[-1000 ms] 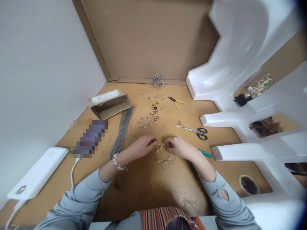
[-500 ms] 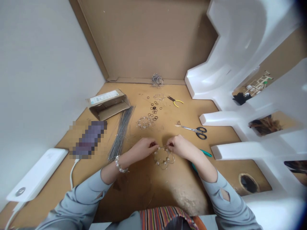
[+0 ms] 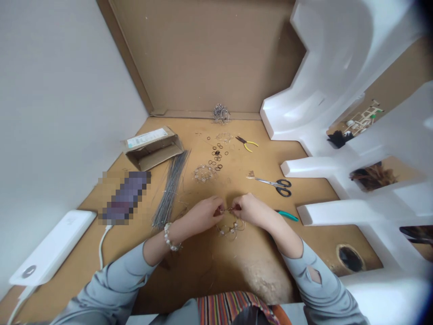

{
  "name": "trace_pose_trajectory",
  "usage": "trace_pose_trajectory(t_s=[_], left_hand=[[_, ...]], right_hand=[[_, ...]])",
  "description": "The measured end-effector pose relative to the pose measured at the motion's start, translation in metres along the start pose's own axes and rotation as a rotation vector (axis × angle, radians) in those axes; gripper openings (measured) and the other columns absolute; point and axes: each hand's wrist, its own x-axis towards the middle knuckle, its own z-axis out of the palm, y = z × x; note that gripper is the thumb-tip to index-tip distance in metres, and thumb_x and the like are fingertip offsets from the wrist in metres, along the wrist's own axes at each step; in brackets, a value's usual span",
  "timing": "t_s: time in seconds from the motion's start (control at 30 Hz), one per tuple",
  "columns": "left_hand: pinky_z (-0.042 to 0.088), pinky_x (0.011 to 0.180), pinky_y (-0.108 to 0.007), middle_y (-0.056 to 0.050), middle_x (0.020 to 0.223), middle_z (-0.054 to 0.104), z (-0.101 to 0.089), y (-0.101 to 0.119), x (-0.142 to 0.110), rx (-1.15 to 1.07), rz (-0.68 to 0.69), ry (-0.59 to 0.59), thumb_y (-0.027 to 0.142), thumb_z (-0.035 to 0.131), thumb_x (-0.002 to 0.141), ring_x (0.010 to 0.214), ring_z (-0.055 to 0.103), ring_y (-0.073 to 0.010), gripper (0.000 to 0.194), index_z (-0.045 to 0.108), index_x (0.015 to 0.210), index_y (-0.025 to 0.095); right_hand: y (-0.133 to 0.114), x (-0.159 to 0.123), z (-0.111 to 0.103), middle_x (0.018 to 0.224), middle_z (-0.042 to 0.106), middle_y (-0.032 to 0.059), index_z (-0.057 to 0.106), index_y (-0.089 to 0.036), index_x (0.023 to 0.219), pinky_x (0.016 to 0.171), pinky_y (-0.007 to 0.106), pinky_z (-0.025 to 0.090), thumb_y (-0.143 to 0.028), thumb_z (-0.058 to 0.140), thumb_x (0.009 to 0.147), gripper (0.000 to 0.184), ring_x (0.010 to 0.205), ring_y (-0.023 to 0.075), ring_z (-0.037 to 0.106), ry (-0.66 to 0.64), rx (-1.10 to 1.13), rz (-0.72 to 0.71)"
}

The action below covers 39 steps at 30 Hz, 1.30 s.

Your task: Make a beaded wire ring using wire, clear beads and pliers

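Note:
A looped wire ring with clear beads [image 3: 232, 229] hangs below my two hands, close over the table. My left hand [image 3: 213, 211] pinches the ring's upper left side. Opposite it, my right hand [image 3: 242, 206] has its fingertips closed on the upper right side, a small gap from the left. The fingers partly hide the top of the ring. Another beaded wire ring [image 3: 204, 173] lies on the table just beyond my hands. To the left rests a bundle of straight grey wires [image 3: 172, 189]. A beaded bracelet [image 3: 172, 238] circles my left wrist.
Scissors [image 3: 279, 184], yellow-handled pliers [image 3: 246, 143] and a green-handled tool [image 3: 287, 215] lie on the right. Several dark small rings [image 3: 217, 153] are scattered mid-table. A wire tangle [image 3: 221, 113] sits at the back. An open cardboard box [image 3: 154, 151] and white power bank [image 3: 54, 248] are left.
My left hand has shifted right and slightly down, covering more of the ring's upper left side. My right hand has moved slightly left, so the hands are closer together.

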Motion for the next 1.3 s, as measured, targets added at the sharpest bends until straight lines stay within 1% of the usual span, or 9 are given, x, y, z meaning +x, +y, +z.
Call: trace_pose_trajectory(t_s=[0.13, 0.3, 0.43, 0.6, 0.7, 0.83, 0.97, 1.13, 1.3], left_hand=[[0.035, 0.059, -0.025, -0.001, 0.076, 0.056, -0.001, -0.001, -0.001, -0.001, -0.039, 0.001, 0.03, 0.056, 0.078, 0.066, 0.049, -0.0146, 0.013, 0.052, 0.079, 0.017], [0.034, 0.058, -0.026, -0.003, 0.074, 0.058, -0.006, -0.002, -0.001, 0.005, -0.091, -0.012, 0.046, 0.052, 0.081, 0.065, 0.05, -0.0159, 0.03, 0.055, 0.079, 0.017], [0.035, 0.06, -0.027, -0.004, 0.076, 0.06, -0.013, -0.001, -0.001, -0.003, -0.089, -0.007, 0.051, 0.045, 0.085, 0.068, 0.052, -0.0171, 0.037, 0.056, 0.077, 0.016], [0.035, 0.062, -0.028, -0.005, 0.077, 0.061, -0.023, 0.003, -0.002, 0.013, -0.096, 0.013, 0.052, 0.036, 0.089, 0.07, 0.053, -0.0176, 0.042, 0.055, 0.077, 0.016], [0.034, 0.062, -0.028, -0.004, 0.076, 0.06, -0.026, 0.003, -0.002, 0.01, -0.105, 0.026, 0.052, 0.034, 0.09, 0.069, 0.052, -0.0173, 0.043, 0.054, 0.076, 0.017], [0.033, 0.06, -0.027, -0.003, 0.074, 0.059, -0.029, 0.0, -0.003, 0.006, -0.096, 0.057, 0.05, 0.035, 0.09, 0.066, 0.051, -0.0165, 0.04, 0.051, 0.075, 0.017], [0.034, 0.061, -0.027, -0.002, 0.073, 0.057, -0.032, -0.003, -0.004, -0.024, -0.079, 0.083, 0.049, 0.034, 0.09, 0.066, 0.05, -0.0161, 0.038, 0.049, 0.073, 0.018], [0.035, 0.062, -0.028, -0.002, 0.074, 0.057, -0.034, -0.006, -0.003, -0.033, -0.071, 0.106, 0.05, 0.034, 0.09, 0.067, 0.05, -0.0163, 0.039, 0.049, 0.075, 0.018], [0.035, 0.061, -0.027, -0.002, 0.073, 0.057, -0.033, -0.007, -0.001, -0.035, -0.076, 0.112, 0.049, 0.034, 0.09, 0.067, 0.05, -0.0163, 0.038, 0.049, 0.073, 0.018]], right_hand=[[0.006, -0.004, -0.01, 0.065, 0.063, 0.0004, 0.067, -0.02, 0.076, 0.05, 0.021, 0.029, -0.026, 0.056, 0.073, 0.013, 0.055, 0.0102, 0.049, -0.006, 0.016, 0.005], [0.023, -0.015, -0.037, 0.069, 0.065, -0.0004, 0.067, -0.021, 0.08, 0.056, 0.022, 0.033, -0.023, 0.051, 0.077, 0.017, 0.059, 0.011, 0.053, 0.131, -0.019, 0.066], [0.026, -0.022, -0.03, 0.08, 0.068, 0.0016, 0.069, -0.023, 0.083, 0.062, 0.024, 0.035, -0.017, 0.051, 0.076, 0.02, 0.071, 0.0143, 0.059, 0.138, -0.198, 0.083], [0.01, -0.017, 0.004, 0.09, 0.064, 0.0065, 0.067, -0.021, 0.084, 0.062, 0.026, 0.036, -0.016, 0.051, 0.08, 0.018, 0.079, 0.0177, 0.058, 0.135, -0.458, -0.01], [-0.002, -0.011, 0.013, 0.09, 0.062, 0.0129, 0.066, -0.016, 0.084, 0.064, 0.031, 0.037, -0.014, 0.05, 0.082, 0.017, 0.081, 0.022, 0.057, 0.111, -0.663, -0.052], [-0.007, 0.0, 0.014, 0.079, 0.063, 0.0152, 0.066, -0.011, 0.076, 0.064, 0.034, 0.035, -0.01, 0.049, 0.082, 0.018, 0.08, 0.0235, 0.055, 0.022, -0.771, -0.197], [-0.001, 0.013, 0.007, 0.084, 0.065, 0.013, 0.068, -0.012, 0.078, 0.066, 0.033, 0.034, -0.013, 0.051, 0.084, 0.018, 0.084, 0.0214, 0.054, -0.05, -0.825, -0.397], [0.008, 0.02, -0.003, 0.081, 0.066, 0.0107, 0.068, -0.013, 0.078, 0.065, 0.032, 0.033, -0.013, 0.053, 0.082, 0.015, 0.082, 0.0205, 0.056, -0.053, -0.877, -0.505], [0.011, 0.015, 0.003, 0.079, 0.067, 0.0094, 0.068, -0.014, 0.078, 0.066, 0.033, 0.034, -0.015, 0.052, 0.083, 0.017, 0.081, 0.0212, 0.057, -0.046, -0.878, -0.61]])
